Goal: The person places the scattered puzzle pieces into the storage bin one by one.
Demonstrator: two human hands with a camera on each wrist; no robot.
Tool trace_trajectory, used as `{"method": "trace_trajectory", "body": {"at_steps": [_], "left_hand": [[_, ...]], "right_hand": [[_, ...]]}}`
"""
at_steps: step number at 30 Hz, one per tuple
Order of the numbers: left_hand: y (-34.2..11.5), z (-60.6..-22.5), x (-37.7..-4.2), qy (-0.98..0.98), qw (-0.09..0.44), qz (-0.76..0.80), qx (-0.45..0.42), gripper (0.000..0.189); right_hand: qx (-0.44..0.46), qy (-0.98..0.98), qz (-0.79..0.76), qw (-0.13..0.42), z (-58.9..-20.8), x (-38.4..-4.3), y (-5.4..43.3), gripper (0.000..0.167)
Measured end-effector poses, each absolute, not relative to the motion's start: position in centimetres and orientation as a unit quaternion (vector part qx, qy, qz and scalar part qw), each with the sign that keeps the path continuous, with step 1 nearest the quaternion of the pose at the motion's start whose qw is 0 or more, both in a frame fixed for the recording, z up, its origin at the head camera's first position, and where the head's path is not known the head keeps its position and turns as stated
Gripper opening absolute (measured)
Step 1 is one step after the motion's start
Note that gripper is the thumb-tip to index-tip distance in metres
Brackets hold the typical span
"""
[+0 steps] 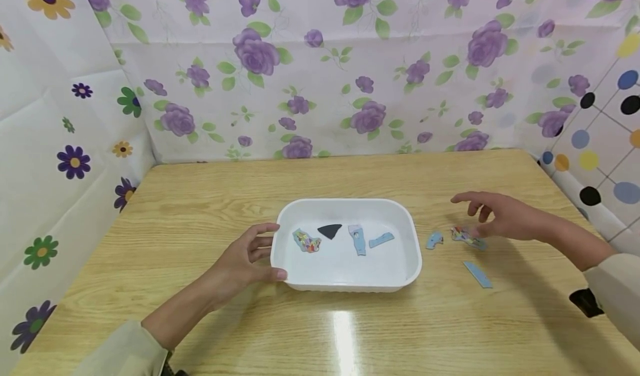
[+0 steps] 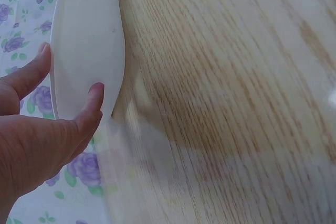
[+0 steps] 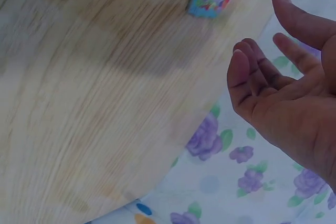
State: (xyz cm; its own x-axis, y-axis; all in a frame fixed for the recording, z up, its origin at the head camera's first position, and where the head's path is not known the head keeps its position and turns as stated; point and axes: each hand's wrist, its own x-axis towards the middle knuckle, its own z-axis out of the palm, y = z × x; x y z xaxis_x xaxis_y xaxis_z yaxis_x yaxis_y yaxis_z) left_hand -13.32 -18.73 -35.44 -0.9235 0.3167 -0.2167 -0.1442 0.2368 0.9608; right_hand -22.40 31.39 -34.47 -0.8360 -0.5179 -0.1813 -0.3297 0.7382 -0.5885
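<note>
My left hand [image 1: 245, 258] grips the left end of a white plastic tub [image 1: 345, 286], thumb at the front corner and index finger at the back one. In the left wrist view the fingers spread along the tub's end wall [image 2: 86, 40]. Inside lie a multicoloured puzzle piece [image 1: 307, 241], a black piece [image 1: 330, 231] and two light blue pieces, one wide [image 1: 359, 241], one narrow [image 1: 382, 240]. Over the table to the right hovers my right hand [image 1: 507, 216], fingers loosely bent, holding nothing. A multicoloured piece [image 1: 465, 236] lies beneath it, partly hidden by the thumb.
A small curved blue piece [image 1: 434, 240] and a blue strip [image 1: 478, 274] lie on the wooden table [image 1: 225, 187] right of the tub. A dark object [image 1: 586, 302] shows near the right sleeve. Flowered sheets [image 1: 310, 115] border the table at the back and sides.
</note>
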Motion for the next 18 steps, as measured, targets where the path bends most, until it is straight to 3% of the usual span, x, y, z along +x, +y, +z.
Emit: {"method": "trace_trajectory", "body": {"at_steps": [11, 18], "left_hand": [[-18.7, -35.2, -13.2, 0.765, 0.186, 0.614, 0.055, 0.091], [-18.6, -35.3, -13.2, 0.764, 0.187, 0.615, 0.055, 0.091]], "right_hand": [[-0.234, 0.917, -0.256, 0.196, -36.2, -22.9, 34.1, 0.082], [-0.292, 0.901, -0.266, 0.177, -37.6, -22.8, 34.2, 0.086]]}}
